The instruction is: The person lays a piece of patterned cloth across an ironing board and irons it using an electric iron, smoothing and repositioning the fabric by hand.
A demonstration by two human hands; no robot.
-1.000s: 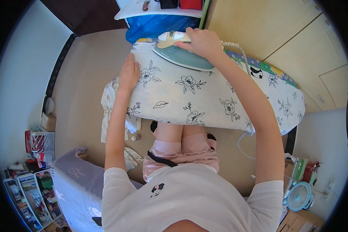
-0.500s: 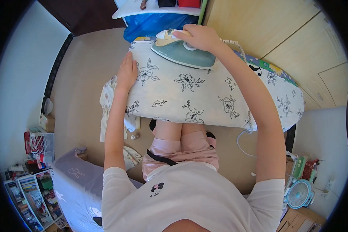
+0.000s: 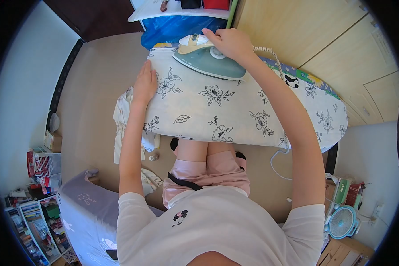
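The right hand (image 3: 232, 44) is gripping the iron (image 3: 204, 64) by the rear of its handle; some fingertips are hiding from view. Just below and left of these fingers, the iron is resting on the flowered cloth (image 3: 217, 117). I cannot see heat, but if the iron is hot, staying too long on one spot would be risking a scorch mark. Just right of the fingers, the cord (image 3: 277, 60) is running out and passing under the forearm, so a long stroke could be pulling it tight. Beyond the iron, the blue bag (image 3: 181, 32) is lying very near; overshooting could be melting it. Farther left, the left hand (image 3: 145, 84) is lying flat on the cloth's side, fingers straight, holding nothing. The iron's tip is pointing that way, so sliding carelessly could be burning them.
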